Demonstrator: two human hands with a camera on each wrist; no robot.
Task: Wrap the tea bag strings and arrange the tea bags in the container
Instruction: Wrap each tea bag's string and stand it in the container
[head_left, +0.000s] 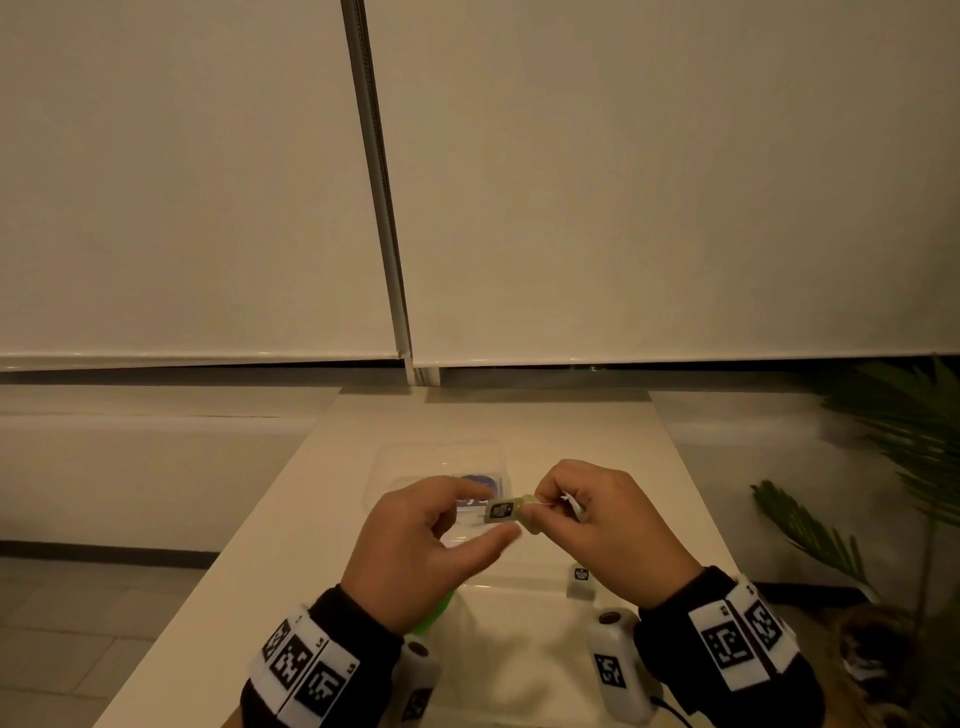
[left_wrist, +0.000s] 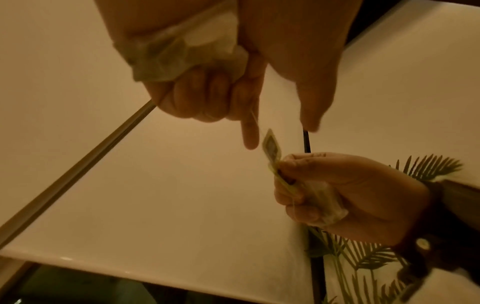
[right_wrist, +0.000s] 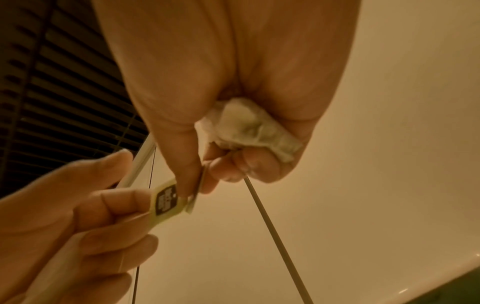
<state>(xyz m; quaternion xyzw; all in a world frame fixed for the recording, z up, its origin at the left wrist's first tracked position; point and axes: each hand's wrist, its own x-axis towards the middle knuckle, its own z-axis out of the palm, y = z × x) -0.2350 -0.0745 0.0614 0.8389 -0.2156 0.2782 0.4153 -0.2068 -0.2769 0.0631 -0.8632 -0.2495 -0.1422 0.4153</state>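
held above the tabletop (head_left: 291, 519) between both hands: right hand (head_left: 602, 514) curled round the crumpled white paper tea bag (right_wrist: 249, 131), left hand (head_left: 415, 551) pinching its small green paper tag (head_left: 501, 510) just leftward, string axis left-right, clear plastic container (head_left: 395, 467) just behind.

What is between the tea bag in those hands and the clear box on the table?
Nothing visible. The right hand grips a tea bag just above the clear container; the left hand holds another tea bag alongside its tag.
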